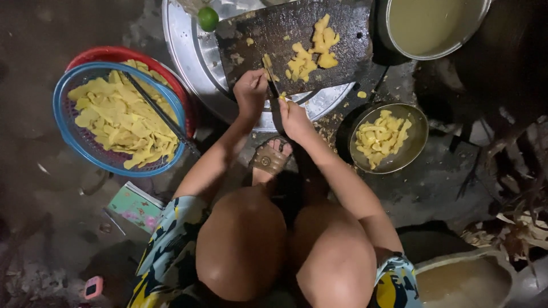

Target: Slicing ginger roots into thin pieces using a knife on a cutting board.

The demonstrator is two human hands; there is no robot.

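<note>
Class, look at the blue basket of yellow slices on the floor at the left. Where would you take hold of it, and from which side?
Grip the blue basket by its bare rim, probably with both hands at opposite edges, coming from above. The slices heap in the middle and a dark stick lies across them, so only the rim is free.

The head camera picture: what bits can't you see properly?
- Knife blade, head view: mostly covered by the left hand and right hand.
- Pot of cloudy liquid: cut off by the top edge.
- Lime: partly cut off at the top.
- Foot: half hidden behind the knees.

Green lime point(208, 18), blue basket point(61, 108), metal bowl point(420, 132)
</note>
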